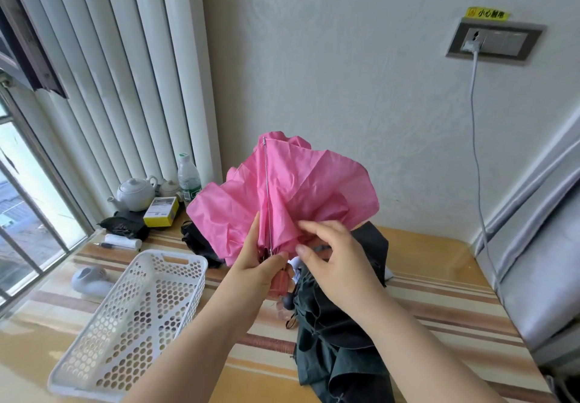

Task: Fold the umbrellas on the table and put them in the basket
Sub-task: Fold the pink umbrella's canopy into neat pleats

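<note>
1. Centrally, the left hand (258,272) grips the pink umbrella (282,195) at the base of its canopy, fingers curled round the stem just above the pink handle (280,285), forefinger stretched up along the fabric.
2. Just right of it, the right hand (334,261) pinches a loose fold of the pink cloth between thumb and fingertips, the other fingers loosely bent.
3. The pink umbrella is held upright above the table, canopy half collapsed and bunched, one metal rib (266,189) running straight up its middle.
4. Below the hands, a dark green umbrella (339,346) lies crumpled on the table, reaching to the lower edge of the frame; a black umbrella (201,242) lies behind the pink one.
5. At lower left sits the white perforated basket (131,318), nothing in it.
6. The table (439,308) has a glossy top with tan, cream and brown stripes.
7. Toward the far left corner stand a white teapot (135,192), a yellow box (161,211), a plastic bottle (189,176) and a black cloth item (125,228); a small white device (91,280) lies nearer.
8. White vertical blinds (125,73) and a window (28,214) fill the upper left.
9. On the pale patterned wall at upper right, a grey socket plate (496,40) holds a plug whose white cable (477,139) hangs down.
</note>
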Demonstrator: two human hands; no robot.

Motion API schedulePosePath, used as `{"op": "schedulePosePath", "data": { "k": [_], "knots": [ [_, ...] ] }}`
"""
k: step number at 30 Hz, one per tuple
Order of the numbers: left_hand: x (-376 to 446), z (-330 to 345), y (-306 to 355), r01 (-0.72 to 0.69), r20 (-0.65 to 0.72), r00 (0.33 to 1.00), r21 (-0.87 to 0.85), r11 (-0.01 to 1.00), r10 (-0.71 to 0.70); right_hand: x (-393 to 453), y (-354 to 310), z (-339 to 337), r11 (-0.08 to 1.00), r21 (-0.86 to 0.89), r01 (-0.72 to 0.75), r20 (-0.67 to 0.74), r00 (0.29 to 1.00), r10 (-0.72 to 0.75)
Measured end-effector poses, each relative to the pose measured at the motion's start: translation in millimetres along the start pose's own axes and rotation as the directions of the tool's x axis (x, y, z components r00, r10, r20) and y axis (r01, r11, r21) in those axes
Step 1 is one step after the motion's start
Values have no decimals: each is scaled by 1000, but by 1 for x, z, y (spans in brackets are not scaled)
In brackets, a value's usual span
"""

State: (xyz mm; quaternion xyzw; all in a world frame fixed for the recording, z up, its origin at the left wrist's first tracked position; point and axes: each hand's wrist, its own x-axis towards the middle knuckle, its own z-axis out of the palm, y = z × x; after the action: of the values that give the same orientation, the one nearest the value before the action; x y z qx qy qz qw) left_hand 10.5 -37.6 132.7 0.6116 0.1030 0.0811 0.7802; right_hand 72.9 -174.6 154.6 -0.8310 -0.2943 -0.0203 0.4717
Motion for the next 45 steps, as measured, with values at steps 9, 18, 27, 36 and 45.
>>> {"op": "schedulePosePath", "data": {
  "k": [9, 18, 27, 36, 45],
  "knots": [
    [1, 11, 5, -114, -56, 992, -10, 993, 113, 1, -12, -3, 987, -48, 155, -8, 988, -155],
    [-9, -18, 8, -41, -3, 999, 185, 982, 43, 41, 19, -65, 857, 140, -495, -166, 842, 513],
    [-14, -38, 0, 24, -67, 998, 188, 982, -11, 59, 19, -94, 625, 644, -441, 418, 887, 195],
    [-8, -56, 1, 36, -149, 989, 189, 981, -8, 58, 17, -95, 794, 547, -266, 182, 963, 197],
    [-6, -52, 9, 53, -178, 984, 221, 974, -14, 43, -18, -90, 866, -452, 214, 247, 963, -109]
  ]
}}
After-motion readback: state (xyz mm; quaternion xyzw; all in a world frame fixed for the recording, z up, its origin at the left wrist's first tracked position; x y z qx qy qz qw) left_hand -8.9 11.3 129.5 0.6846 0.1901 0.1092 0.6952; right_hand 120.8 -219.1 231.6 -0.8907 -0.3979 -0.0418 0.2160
